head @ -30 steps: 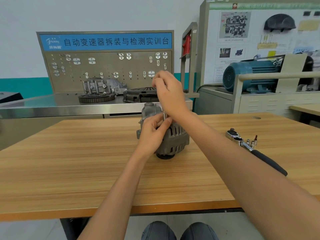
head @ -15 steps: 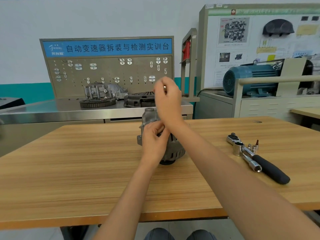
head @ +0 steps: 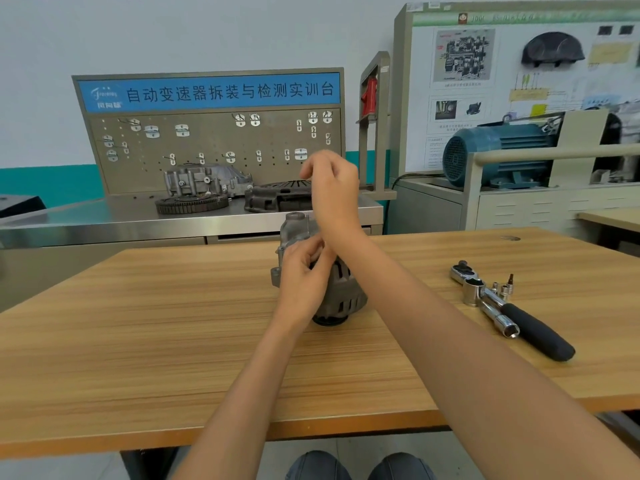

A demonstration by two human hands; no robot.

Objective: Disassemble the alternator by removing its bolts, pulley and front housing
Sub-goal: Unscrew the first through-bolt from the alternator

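2 bare hands are working over the alternator [head: 341, 296], which is standing on its pulley end near the middle of the wooden table [head: 138, 341]. The left hand [head: 303, 275] is resting against the near side of the grey housing, its fingers curling around the upper edge and gripping the body. The right hand [head: 332, 188] is hovering above the alternator, well clear of its top, with the wrist bent and the fingers drawn together in a curl; whether anything is being pinched between the fingertips cannot be told, since blur is hiding them. The right forearm is crossing in front of the alternator's right side.

To the right on the table, a ratchet wrench [head: 512, 311] with a black handle is lying diagonally, well apart from the alternator, with a few small sockets [head: 504, 289] sitting just beside its head. Behind the table, a steel bench [head: 104, 220] is carrying a gear ring [head: 192, 204] and dark castings below a pegboard [head: 214, 147]. A blue motor [head: 498, 154] is sitting at the far right.
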